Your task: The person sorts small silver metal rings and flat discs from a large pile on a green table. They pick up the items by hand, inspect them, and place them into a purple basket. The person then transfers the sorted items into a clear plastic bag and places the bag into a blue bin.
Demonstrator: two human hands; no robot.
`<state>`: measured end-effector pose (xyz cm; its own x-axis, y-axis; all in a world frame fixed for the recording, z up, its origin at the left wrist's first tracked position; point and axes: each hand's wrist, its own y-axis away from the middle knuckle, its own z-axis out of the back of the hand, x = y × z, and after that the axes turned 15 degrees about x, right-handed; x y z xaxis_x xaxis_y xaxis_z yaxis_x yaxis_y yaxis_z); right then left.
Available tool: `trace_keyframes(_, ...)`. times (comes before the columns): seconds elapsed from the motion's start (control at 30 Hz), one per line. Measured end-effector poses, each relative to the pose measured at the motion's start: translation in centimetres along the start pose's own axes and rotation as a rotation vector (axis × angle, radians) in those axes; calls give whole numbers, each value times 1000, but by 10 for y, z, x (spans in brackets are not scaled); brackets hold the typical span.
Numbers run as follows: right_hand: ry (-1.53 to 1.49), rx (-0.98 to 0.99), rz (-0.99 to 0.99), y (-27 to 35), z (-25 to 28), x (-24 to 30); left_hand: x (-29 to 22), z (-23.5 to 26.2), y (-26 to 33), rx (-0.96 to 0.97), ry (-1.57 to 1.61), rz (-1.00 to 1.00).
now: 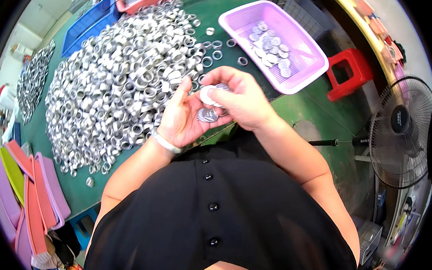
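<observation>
My left hand [174, 122] is turned palm up in front of my body, with several round silver metal discs [207, 115] resting on its fingers. Over it, my right hand [249, 101] is closed, pinching a pale flat disc [207, 95] between thumb and fingers; more disc edges show beside that thumb. A large heap of silver metal rings [116, 81] covers the table to the left, close to my left hand. Beyond my right hand, a purple plastic basket [305, 54] holds a loose group of similar discs [271, 44].
Stray rings [207, 61] lie on the green table [83, 199] between heap and basket. Blue [92, 23] and red trays stand at the far left. Stacked colored baskets [32, 189] are at the lower left. A red stool [348, 73] and black fan [402, 130] stand right.
</observation>
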<state>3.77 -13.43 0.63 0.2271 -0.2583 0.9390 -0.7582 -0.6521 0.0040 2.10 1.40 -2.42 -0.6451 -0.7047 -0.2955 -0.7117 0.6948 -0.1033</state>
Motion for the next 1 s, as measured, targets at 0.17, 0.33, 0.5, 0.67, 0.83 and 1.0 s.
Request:
trace_keyframes(0.17,534,28,278,-9,-1,-1,4,-2,-18,-43,39,-122)
trace_keyframes(0.33,621,64,306,-3,23,20,5,6,-35,-146,63,-86)
trace_keyframes(0.5,954,-131,271,10,103,77,-2,12,-45,-190,4,26)
trace_keyframes(0.67,1401,-101,-295,12,194,87,-6,7,-62,-236,-106,42)
trace_keyframes(0.83,1681,99,-408,-2,223,67,-10,11,-76,-232,-95,67)
trace_keyframes(1.0,1747,140,-482,-12,217,70,-12,15,-84,-209,-63,80)
